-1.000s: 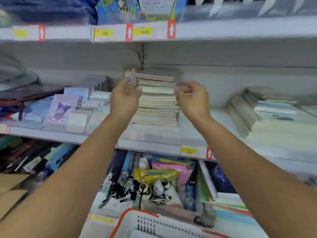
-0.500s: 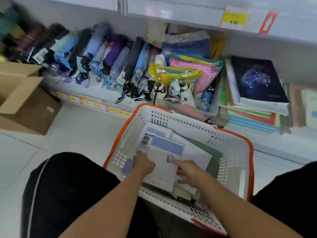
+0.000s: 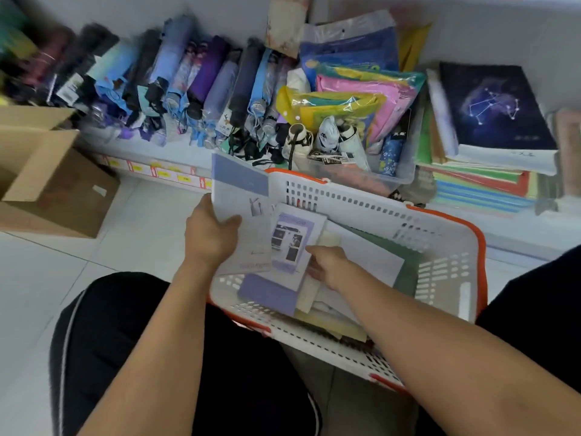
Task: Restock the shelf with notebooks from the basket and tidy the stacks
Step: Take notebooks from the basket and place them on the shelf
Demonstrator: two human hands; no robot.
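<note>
Notebook (image 3: 240, 212): gripped by left hand (image 3: 211, 236), tilted above basket (image 3: 440, 212) near-left rim, long axis pointing away. Second notebook (image 3: 292, 247) inside basket, under right hand (image 3: 327, 265) fingertips; finger spread unclear.

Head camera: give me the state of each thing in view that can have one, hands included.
Left hand: grips the pale blue-banded notebook, lifted over the basket rim.
Right hand: fingers on the small purple-bordered booklet; grip unclear.
White plastic basket with orange rim: holds notebooks.
Brown cardboard box: open, on the floor.
Folded umbrellas: lying in a row on the bottom shelf.
Dark constellation-cover notebook: closed, atop a stack.
</note>
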